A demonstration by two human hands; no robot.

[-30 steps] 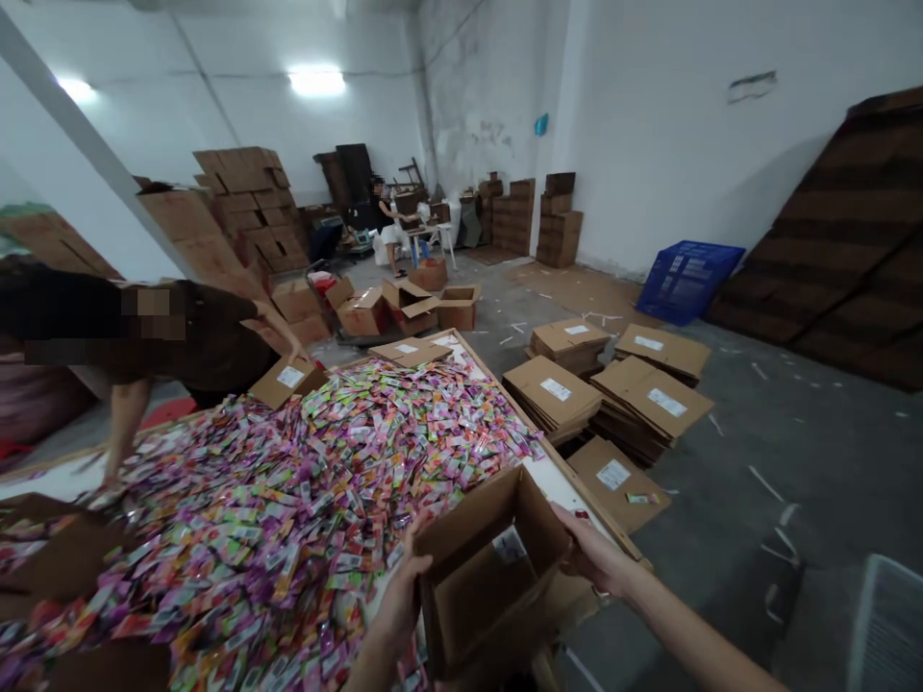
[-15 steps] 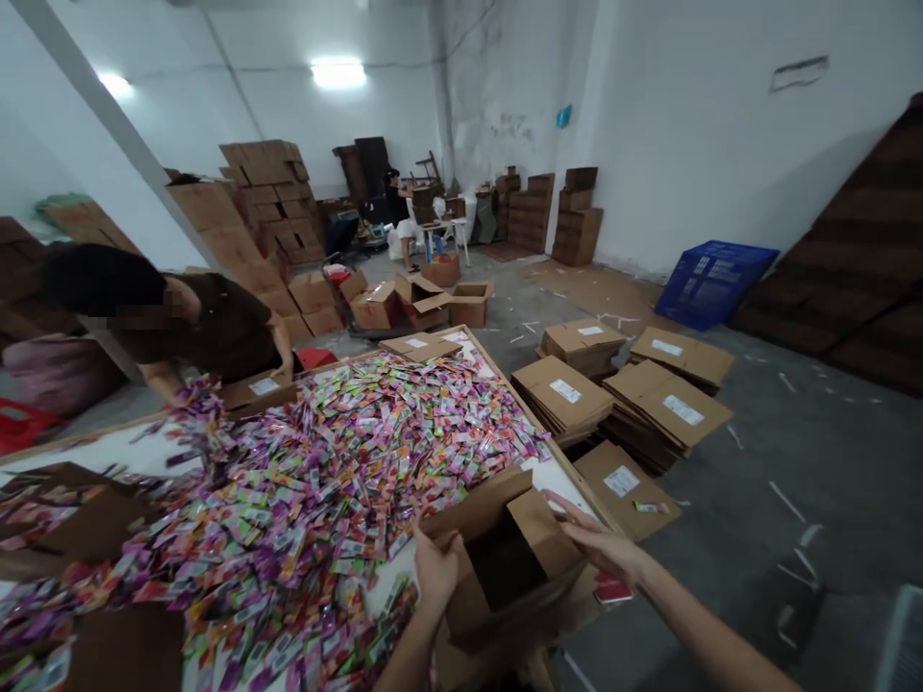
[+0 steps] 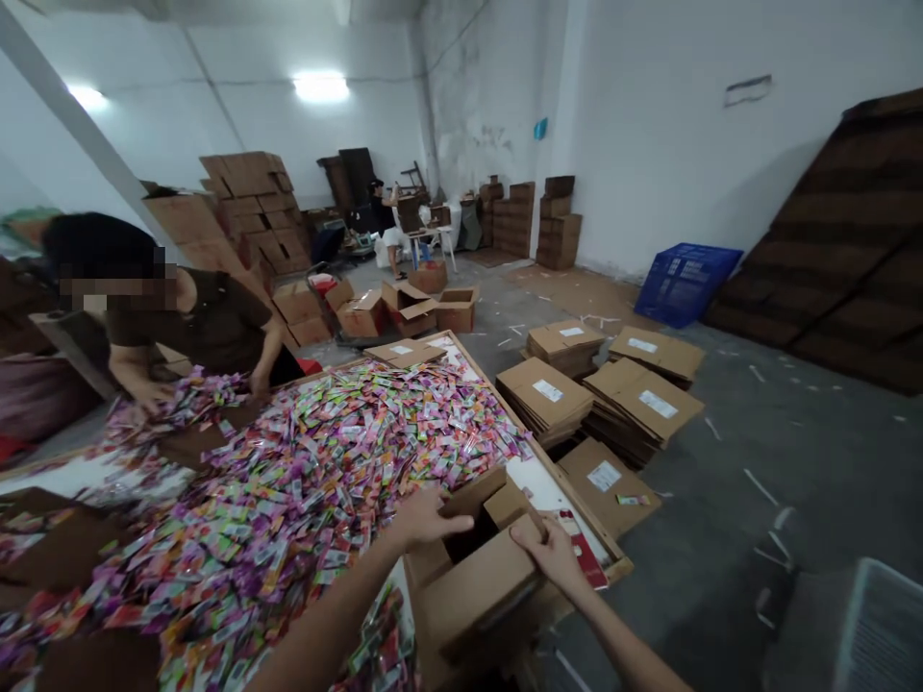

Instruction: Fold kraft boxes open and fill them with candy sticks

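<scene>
— Fingers (image 3: 451, 524) of the left hand (image 3: 425, 519) curl over the near flap of a cardboard box (image 3: 476, 577), gripping it, while the right hand (image 3: 552, 553) clasps the opposite flap; which corner is that?

— It is the near right corner of the surface (image 3: 555, 490), where the box sits half-folded, its flaps up and its inside dark. Touching its left side is a deep heap of bright sachets (image 3: 303, 481) that covers most of the surface.

— Who else is in the shot?

— A co-worker in a dark top (image 3: 216, 322) bends over the far left edge, both hands in the sachets. On the floor to the right lie stacks of flat cartons (image 3: 635, 394), and a blue crate (image 3: 685, 279) leans on the wall.

— What could go wrong from here?

— As I judge it, the box sits very near the surface's rim, so a hard push on the flaps might tip it off onto the floor. If its bottom is not properly folded, which cannot be seen, it could spring open under load. Sachets at the heap's edge could also slide under the box or spill over the rim if either forearm brushes them
</scene>
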